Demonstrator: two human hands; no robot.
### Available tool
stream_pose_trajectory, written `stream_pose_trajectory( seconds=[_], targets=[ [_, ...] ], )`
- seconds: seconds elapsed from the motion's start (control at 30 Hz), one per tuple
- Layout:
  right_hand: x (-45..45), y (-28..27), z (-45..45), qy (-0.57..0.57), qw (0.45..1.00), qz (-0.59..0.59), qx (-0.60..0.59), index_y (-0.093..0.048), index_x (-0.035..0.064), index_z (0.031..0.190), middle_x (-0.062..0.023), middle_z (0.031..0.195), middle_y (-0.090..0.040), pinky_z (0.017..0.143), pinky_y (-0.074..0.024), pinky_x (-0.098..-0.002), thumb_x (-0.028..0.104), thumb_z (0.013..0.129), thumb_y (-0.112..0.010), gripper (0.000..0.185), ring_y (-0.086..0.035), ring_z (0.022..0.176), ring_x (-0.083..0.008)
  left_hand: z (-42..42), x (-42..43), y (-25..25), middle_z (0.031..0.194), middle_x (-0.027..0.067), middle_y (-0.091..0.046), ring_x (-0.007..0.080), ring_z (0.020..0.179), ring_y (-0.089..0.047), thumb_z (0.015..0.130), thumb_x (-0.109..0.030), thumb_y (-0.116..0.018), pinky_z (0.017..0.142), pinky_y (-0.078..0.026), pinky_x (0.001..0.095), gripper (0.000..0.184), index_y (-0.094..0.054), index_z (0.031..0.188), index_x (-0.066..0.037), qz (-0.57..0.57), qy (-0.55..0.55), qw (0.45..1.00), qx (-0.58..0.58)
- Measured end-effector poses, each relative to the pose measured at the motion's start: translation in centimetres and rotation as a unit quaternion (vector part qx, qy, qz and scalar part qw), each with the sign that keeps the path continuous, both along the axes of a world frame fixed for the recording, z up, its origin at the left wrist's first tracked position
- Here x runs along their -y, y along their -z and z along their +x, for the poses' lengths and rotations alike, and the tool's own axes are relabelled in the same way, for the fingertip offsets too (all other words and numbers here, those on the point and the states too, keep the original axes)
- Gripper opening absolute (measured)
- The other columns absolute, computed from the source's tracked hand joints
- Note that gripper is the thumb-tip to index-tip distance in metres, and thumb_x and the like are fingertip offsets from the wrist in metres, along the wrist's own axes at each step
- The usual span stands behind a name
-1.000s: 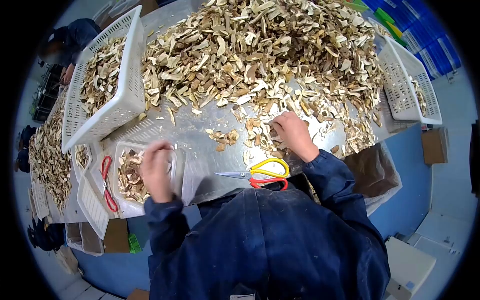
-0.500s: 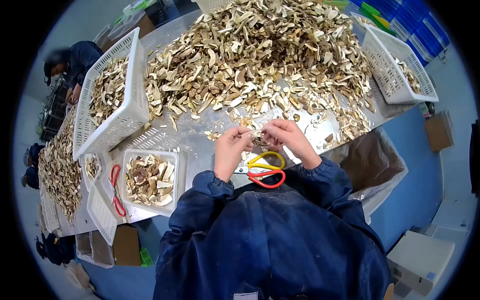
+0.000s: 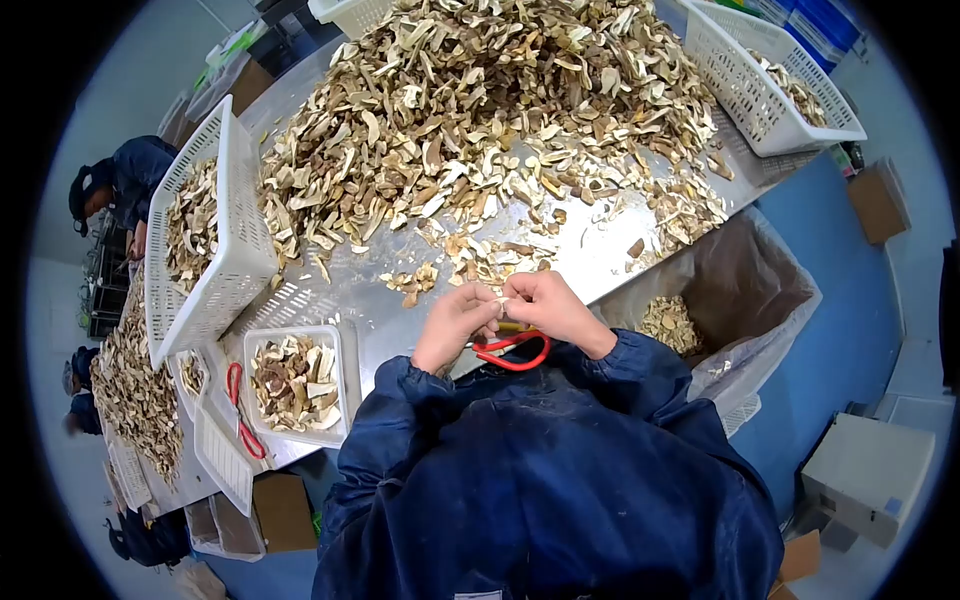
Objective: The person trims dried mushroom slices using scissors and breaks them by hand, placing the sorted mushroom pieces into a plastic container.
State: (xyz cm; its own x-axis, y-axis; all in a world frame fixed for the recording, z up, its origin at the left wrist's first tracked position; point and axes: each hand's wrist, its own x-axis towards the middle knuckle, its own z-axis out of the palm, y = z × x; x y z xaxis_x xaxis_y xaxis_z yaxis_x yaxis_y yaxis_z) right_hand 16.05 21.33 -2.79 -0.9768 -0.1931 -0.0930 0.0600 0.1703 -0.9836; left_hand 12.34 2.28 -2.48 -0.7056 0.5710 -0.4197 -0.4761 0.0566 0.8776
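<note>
My left hand [image 3: 456, 326] and my right hand [image 3: 552, 312] meet at the fingertips, both closed in a pinch. Between them is a small pale piece of dried mushroom slice [image 3: 502, 303], mostly hidden by the fingers. Just below the fingers lie scissors with one red handle [image 3: 516, 354] and one yellow handle, the yellow one largely covered by my right hand. Beyond the hands, loose mushroom slices [image 3: 480, 255] are scattered on the metal table [image 3: 375, 305], in front of a large heap of slices [image 3: 520, 110].
Left stand a white basket [image 3: 245, 235] of slices, a clear tub [image 3: 340, 395] of slices and red-handled scissors [image 3: 236, 400]. A second basket [image 3: 760, 100] is at back right. A lined bin [image 3: 760, 290] holding slices sits below the table's right edge. Co-workers [image 3: 140, 175] are at far left.
My hands have come closer together and nearer my body, now partly over the scissors' yellow handle. The camera view has shifted, bringing slices in the right-hand bin into sight.
</note>
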Motion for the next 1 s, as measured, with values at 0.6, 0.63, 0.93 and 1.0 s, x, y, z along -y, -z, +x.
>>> stream_pose_trajectory(
  seconds=[0.6, 0.63, 0.93, 1.0],
  targets=[
    [-3.6, 0.7, -5.7, 0.013, 0.879, 0.431, -0.205, -0.06, 0.0038, 0.083, -0.0125, 0.078, -0.057, 0.056, -0.05, -0.0406, 0.011, 0.076, -0.061, 0.01, -0.063, 0.068, -0.0303, -3.0, 0.9, 0.4, 0.09, 0.0033, -0.055, 0.0081, 0.067, -0.048, 0.094, -0.021, -0.048, 0.056, -0.039, 0.0194, 0.023, -0.051, 0.111, -0.006, 0.202, -0.039, 0.961, 0.182],
    [-3.3, 0.6, -5.9, -0.003, 0.863, 0.467, -0.194, -0.059, 0.0036, 0.082, -0.012, 0.077, -0.057, 0.057, -0.0504, -0.0405, 0.01, 0.076, -0.061, 0.009, -0.063, 0.068, -0.0302, -2.9, 0.3, -1.0, 0.094, 0.0041, -0.056, 0.0083, 0.07, -0.05, 0.094, -0.023, -0.049, 0.057, -0.04, 0.0195, 0.026, -0.051, 0.114, -0.006, 0.155, -0.06, 0.971, 0.173],
    [-4.6, 0.4, -9.1, -0.13, 0.976, -0.065, 0.163, -0.064, 0.0008, 0.092, -0.0008, 0.065, -0.056, 0.046, -0.0357, -0.0244, 0.013, 0.082, -0.064, 0.016, -0.046, 0.051, -0.0088, -3.6, -0.6, 0.0, 0.106, 0.0047, -0.058, 0.0088, 0.083, -0.054, 0.092, -0.012, -0.055, 0.067, -0.043, 0.02, 0.035, -0.051, 0.126, -0.003, 0.118, -0.142, 0.971, 0.149],
    [-4.0, -0.6, -9.5, -0.157, 0.917, -0.225, 0.289, -0.063, -0.0001, 0.097, 0.0046, 0.067, -0.054, 0.044, -0.0257, -0.018, 0.012, 0.088, -0.061, 0.015, -0.038, 0.047, -0.0025, -4.4, -1.5, -0.8, 0.095, 0.0015, -0.057, 0.0071, 0.076, -0.05, 0.092, -0.006, -0.053, 0.067, -0.04, 0.0199, 0.027, -0.056, 0.119, -0.002, 0.149, -0.137, 0.971, 0.128]
  ],
)
